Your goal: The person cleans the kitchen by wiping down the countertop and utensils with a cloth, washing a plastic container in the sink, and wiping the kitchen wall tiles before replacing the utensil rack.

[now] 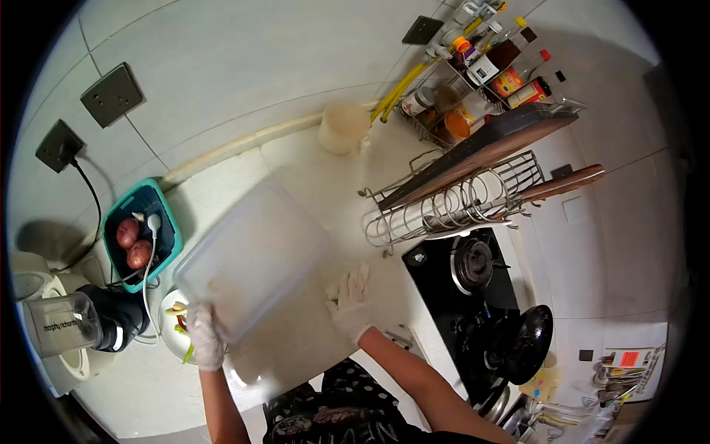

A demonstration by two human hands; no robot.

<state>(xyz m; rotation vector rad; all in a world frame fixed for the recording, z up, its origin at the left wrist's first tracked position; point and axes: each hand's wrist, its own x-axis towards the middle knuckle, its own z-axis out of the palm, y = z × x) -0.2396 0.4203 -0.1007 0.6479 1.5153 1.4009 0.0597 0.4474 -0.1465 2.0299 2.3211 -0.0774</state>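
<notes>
A translucent rectangular plastic board (255, 251) with rounded corners and a paler rim lies at a slant across the counter. My left hand (205, 337), in a thin clear glove, is closed at the board's lower left edge; its fingertips are partly hidden. Just beside that hand, a white plate (172, 342) carries pieces of green and red vegetable. My right hand (351, 305), gloved too, rests over the counter to the right of the board. Its fingers are stretched out, the thumb apart, and nothing is in it.
A teal basket (176, 222) holds red onions (138, 254) and a white plug. Left of the plate stands a blender jar (65, 324). Behind is a beige mug (344, 127). A wire rack (473, 196) with a dark wooden board (481, 152) borders the black gas stove (451, 296).
</notes>
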